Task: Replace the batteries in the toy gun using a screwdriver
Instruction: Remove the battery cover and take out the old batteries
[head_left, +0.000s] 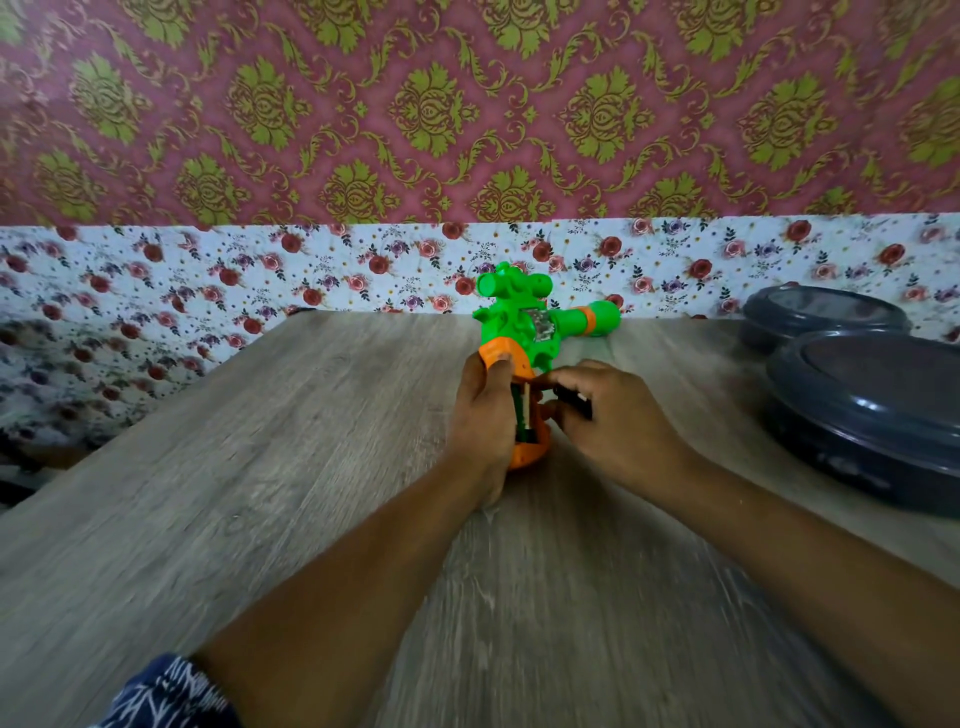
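A green and orange toy gun (524, 322) lies on the wooden table (260, 467), its barrel pointing right. My left hand (480, 421) grips the orange handle, whose battery compartment (523, 413) is open toward me. My right hand (608, 415) is just right of the handle and pinches a small dark object (571, 402), possibly a battery, beside the open compartment. No screwdriver is in view.
Two dark grey round lidded containers (872, 410) sit at the table's right side. A floral-patterned wall runs behind the table's far edge. The table's left edge runs diagonally at the left. The picture is blurred.
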